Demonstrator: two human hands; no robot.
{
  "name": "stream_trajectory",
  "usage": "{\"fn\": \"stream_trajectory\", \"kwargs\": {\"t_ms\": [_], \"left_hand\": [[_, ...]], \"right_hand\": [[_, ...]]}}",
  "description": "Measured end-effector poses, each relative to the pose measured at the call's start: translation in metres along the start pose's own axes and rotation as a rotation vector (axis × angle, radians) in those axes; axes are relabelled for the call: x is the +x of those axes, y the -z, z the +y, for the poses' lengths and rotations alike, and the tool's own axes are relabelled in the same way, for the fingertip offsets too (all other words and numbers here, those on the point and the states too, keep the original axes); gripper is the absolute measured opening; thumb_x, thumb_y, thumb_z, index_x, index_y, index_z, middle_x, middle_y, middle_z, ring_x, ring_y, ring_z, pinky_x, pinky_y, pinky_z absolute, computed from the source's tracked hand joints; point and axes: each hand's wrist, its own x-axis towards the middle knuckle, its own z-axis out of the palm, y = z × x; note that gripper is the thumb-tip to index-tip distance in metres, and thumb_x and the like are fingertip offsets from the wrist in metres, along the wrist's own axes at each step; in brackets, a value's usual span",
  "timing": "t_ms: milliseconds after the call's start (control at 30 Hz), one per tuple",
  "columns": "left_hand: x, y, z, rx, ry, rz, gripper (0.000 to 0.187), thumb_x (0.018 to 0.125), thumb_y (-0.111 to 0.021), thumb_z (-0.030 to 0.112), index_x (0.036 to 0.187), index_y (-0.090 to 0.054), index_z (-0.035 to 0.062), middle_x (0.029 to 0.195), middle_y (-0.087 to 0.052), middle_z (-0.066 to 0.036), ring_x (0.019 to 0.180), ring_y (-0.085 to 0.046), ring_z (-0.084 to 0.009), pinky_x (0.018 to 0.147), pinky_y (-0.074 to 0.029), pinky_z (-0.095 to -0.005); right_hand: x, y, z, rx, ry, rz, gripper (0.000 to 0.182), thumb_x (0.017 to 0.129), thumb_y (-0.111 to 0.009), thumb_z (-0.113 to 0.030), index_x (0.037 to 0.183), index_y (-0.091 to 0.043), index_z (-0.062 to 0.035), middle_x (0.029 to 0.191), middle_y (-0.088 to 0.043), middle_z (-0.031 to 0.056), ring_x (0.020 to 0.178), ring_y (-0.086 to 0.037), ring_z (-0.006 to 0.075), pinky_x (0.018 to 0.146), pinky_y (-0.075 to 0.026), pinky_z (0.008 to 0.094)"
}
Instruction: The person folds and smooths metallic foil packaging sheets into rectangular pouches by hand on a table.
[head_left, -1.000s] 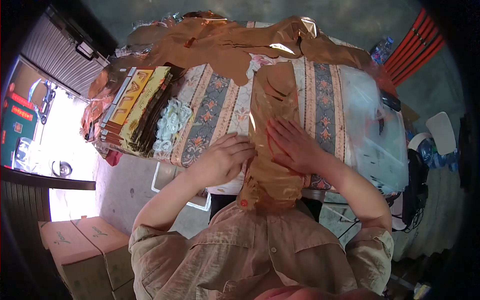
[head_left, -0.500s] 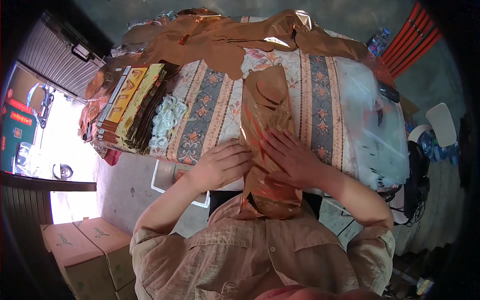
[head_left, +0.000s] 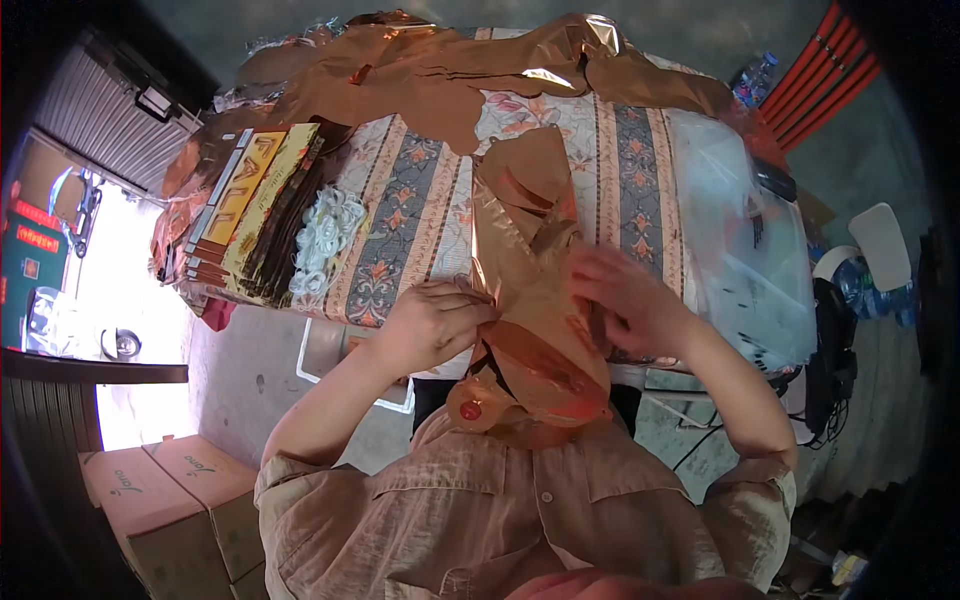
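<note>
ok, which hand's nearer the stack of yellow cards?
Left. The left hand grips the copper foil's left edge, right of the cards with bare tablecloth between; the right hand is on the foil's far side, further off.

The person wears a crumpled tan button-up shirt (head_left: 520, 510) with buttoned chest pockets, its short sleeves cuffed; both hands are bare.

foil balloon (head_left: 535, 300): copper | tablecloth (head_left: 420, 215): floral stripes | shirt (head_left: 520, 510): tan
</note>
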Motion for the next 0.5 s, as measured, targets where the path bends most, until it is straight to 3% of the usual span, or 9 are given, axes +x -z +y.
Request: {"fn": "stream_trajectory", "kwargs": {"t_ms": [133, 200, 233, 267, 300, 367, 400, 467, 500], "left_hand": [[0.001, -0.002, -0.003, -0.072, 0.099, 0.024, 0.023, 0.075, -0.067, 0.004, 0.098, -0.068, 0.0050, 0.094, -0.069, -0.010, 0.089, -0.066, -0.0305, 0.078, -0.053, -0.0380], [0.004, 0.000, -0.003, -0.109, 0.180, 0.064, 0.017, 0.077, -0.065, 0.005, 0.094, -0.068, 0.0050, 0.081, -0.066, -0.007, 0.073, -0.066, -0.0235, 0.067, -0.053, -0.0355], [0.007, 0.002, -0.003, -0.101, 0.175, 0.067, 0.017, 0.077, -0.065, 0.005, 0.094, -0.068, 0.0050, 0.081, -0.066, -0.007, 0.073, -0.066, -0.0235, 0.067, -0.053, -0.0355], [0.012, 0.004, -0.003, -0.256, 0.357, 0.043, 0.014, 0.079, -0.065, 0.005, 0.093, -0.067, 0.0035, 0.077, -0.065, -0.007, 0.068, -0.065, -0.0199, 0.063, -0.052, -0.0333], [0.016, 0.006, -0.004, -0.415, 0.540, 0.019, 0.011, 0.081, -0.065, 0.006, 0.091, -0.067, 0.0019, 0.074, -0.063, -0.007, 0.064, -0.064, -0.0164, 0.060, -0.051, -0.0312], [0.020, 0.008, -0.026, -0.301, 0.622, -0.091, 0.010, 0.085, -0.065, 0.009, 0.087, -0.067, 0.0005, 0.070, -0.062, -0.005, 0.060, -0.061, -0.0107, 0.057, -0.050, -0.0262], [0.027, 0.008, -0.034, -0.588, 0.764, -0.091, 0.010, 0.086, -0.065, 0.010, 0.090, -0.066, 0.0001, 0.075, -0.064, -0.005, 0.064, -0.062, -0.0091, 0.060, -0.052, -0.0252], [0.034, 0.008, -0.052, -1.031, 0.975, -0.092, 0.013, 0.089, -0.065, 0.013, 0.089, -0.065, 0.0007, 0.078, -0.065, -0.005, 0.066, -0.065, -0.0110, 0.062, -0.057, -0.0257], [0.040, 0.011, -0.056, -1.025, 0.967, -0.085, 0.013, 0.089, -0.065, 0.013, 0.089, -0.065, 0.0007, 0.078, -0.065, -0.005, 0.066, -0.065, -0.0110, 0.062, -0.057, -0.0257]], "right_hand": [[0.006, -0.014, -0.006, 0.162, 0.083, 0.084, 0.043, 0.074, -0.068, -0.007, 0.116, -0.061, -0.0077, 0.126, -0.056, 0.0126, 0.122, -0.049, 0.0363, 0.104, -0.038, 0.0458], [0.008, -0.026, 0.005, 0.158, 0.106, 0.095, 0.037, 0.072, -0.071, -0.011, 0.109, -0.064, -0.0072, 0.120, -0.060, 0.0115, 0.116, -0.054, 0.0354, 0.100, -0.041, 0.0452], [0.012, -0.028, 0.014, 0.170, 0.046, 0.090, 0.031, 0.074, -0.072, -0.015, 0.102, -0.065, -0.0057, 0.111, -0.063, 0.0112, 0.107, -0.058, 0.0318, 0.092, -0.045, 0.0432], [0.014, -0.028, 0.018, 0.181, -0.015, 0.083, 0.027, 0.075, -0.074, -0.019, 0.096, -0.066, -0.0041, 0.102, -0.066, 0.0108, 0.097, -0.063, 0.0283, 0.084, -0.049, 0.0412], [0.018, -0.027, 0.017, 0.175, -0.013, 0.084, 0.027, 0.075, -0.074, -0.019, 0.096, -0.066, -0.0041, 0.102, -0.066, 0.0108, 0.097, -0.063, 0.0283, 0.084, -0.049, 0.0412], [0.029, -0.025, 0.011, 0.704, -0.345, 0.261, 0.025, 0.083, -0.073, -0.024, 0.090, -0.065, -0.0008, 0.087, -0.068, 0.0119, 0.078, -0.064, 0.0192, 0.068, -0.050, 0.0351], [0.036, -0.019, 0.016, 0.403, -0.516, 0.109, 0.029, 0.087, -0.070, -0.028, 0.088, -0.066, 0.0015, 0.081, -0.069, 0.0096, 0.070, -0.061, 0.0117, 0.061, -0.048, 0.0281], [0.048, -0.014, 0.026, 0.511, -0.601, 0.081, 0.028, 0.088, -0.070, -0.027, 0.087, -0.068, 0.0005, 0.080, -0.069, 0.0069, 0.069, -0.060, 0.0102, 0.061, -0.048, 0.0274], [0.053, -0.014, 0.032, 0.627, -0.690, 0.049, 0.026, 0.088, -0.069, -0.026, 0.087, -0.069, -0.0004, 0.078, -0.069, 0.0043, 0.069, -0.059, 0.0086, 0.061, -0.048, 0.0267]]}}
